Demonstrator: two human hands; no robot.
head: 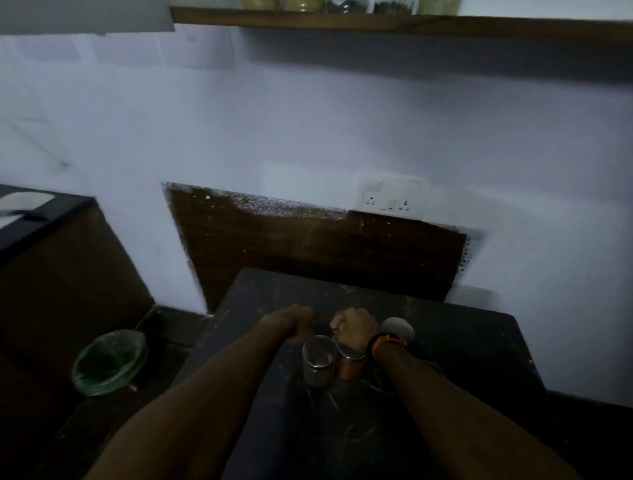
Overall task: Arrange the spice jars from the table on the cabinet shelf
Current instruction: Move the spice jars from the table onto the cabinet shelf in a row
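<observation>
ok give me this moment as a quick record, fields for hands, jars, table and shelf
left hand: fingers curled above the steel-lidded jar; grip unclear
right hand: fist over the orange jar; hold unclear
jars on table: those two side by side, plus a white-lidded one behind the right wrist
table: dark, scuffed top
shelf: wooden, high on the wall, several jars already there

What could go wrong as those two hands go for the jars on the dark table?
The silver jar and the copper jar stand close together beneath the wrists, so a forearm may well topple either. The shelf above already carries jars, so space there could be tight. Dim light blurs both grips.
</observation>
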